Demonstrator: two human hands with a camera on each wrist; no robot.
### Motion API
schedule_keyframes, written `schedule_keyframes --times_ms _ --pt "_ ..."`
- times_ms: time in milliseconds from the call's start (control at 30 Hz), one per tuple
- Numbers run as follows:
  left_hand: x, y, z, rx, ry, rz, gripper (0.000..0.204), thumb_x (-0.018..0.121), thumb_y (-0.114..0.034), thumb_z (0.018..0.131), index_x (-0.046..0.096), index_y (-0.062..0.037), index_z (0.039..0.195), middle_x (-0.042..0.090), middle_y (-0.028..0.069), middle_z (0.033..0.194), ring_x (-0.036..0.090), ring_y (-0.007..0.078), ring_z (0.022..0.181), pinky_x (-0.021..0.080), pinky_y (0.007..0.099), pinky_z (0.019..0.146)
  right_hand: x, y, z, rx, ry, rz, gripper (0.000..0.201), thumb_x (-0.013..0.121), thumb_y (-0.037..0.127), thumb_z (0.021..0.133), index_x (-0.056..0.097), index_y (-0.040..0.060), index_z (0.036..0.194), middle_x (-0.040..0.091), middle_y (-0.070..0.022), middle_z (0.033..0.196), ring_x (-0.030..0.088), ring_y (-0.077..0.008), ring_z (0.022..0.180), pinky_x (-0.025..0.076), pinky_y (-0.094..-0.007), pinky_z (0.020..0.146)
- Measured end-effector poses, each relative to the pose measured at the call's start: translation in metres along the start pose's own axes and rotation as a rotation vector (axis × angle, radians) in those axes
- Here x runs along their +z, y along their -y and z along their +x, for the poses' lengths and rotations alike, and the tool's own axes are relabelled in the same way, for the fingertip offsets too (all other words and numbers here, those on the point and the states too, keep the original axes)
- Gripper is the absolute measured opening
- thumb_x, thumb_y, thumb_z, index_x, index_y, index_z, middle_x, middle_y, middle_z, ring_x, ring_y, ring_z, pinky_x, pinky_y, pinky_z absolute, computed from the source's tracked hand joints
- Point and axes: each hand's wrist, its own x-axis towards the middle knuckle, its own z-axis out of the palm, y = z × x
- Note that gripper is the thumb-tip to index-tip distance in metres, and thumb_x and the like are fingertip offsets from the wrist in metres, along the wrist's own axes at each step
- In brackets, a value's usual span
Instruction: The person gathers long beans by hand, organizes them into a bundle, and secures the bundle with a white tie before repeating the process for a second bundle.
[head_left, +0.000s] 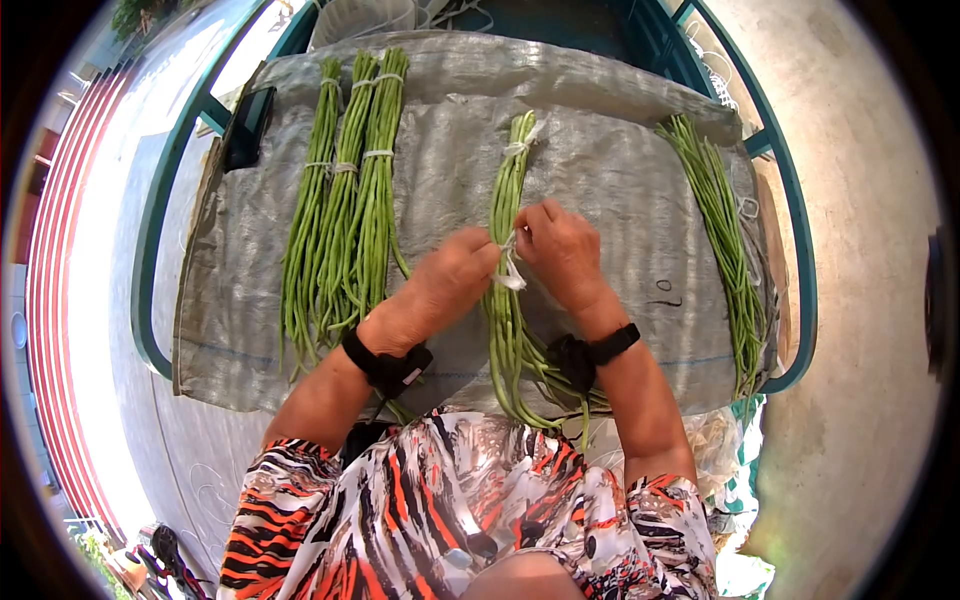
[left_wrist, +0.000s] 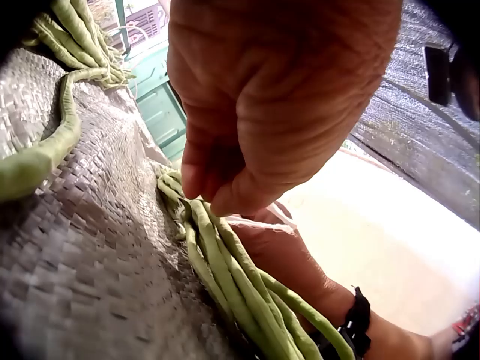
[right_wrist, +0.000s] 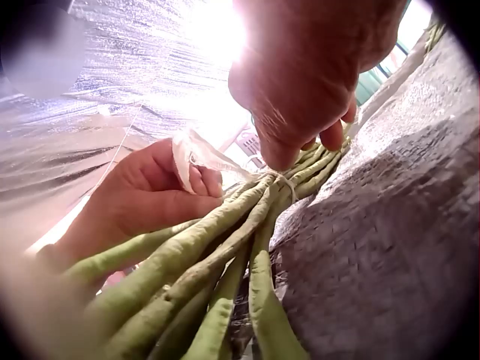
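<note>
A bundle of long green beans [head_left: 507,190] lies in the middle of the sacking. A white strip ties it near the top, and a second white strip [head_left: 513,278] goes round it lower down. My left hand [head_left: 450,272] pinches this lower strip at the left side of the beans; the strip's loose end [right_wrist: 196,156] shows by its fingers in the right wrist view. From the right, my right hand [head_left: 562,252] pinches the strip with thumb and fingertips close against the beans. In the left wrist view the strip [left_wrist: 262,223] stretches beside the bundle [left_wrist: 240,281].
Three tied bean bundles [head_left: 345,190] lie at the left, and untied beans [head_left: 715,230] at the right. A dark phone-like object [head_left: 250,128] sits at the back left corner. Grey woven sacking [head_left: 620,180] covers the surface, with a green metal rail [head_left: 150,250] around it.
</note>
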Motion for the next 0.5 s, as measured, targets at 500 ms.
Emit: schedule_keyframes --times_ms 500 --pt "0.026 0.002 -0.019 -0.365 -0.098 -0.282 0.018 0.054 0.002 0.084 0.048 0.0014 0.101 0.051 0.0159 0.093 0.054 0.0286 0.081 0.046 0.0384 0.073 -0.006 -0.004 -0.005 0.350 0.296 0.310 0.020 0.062 0.025 0.083 0.061 0.0069 0.090 0.063 -0.0133 0.088 0.061 -0.0339 0.082 0.048 -0.0428 0.074"
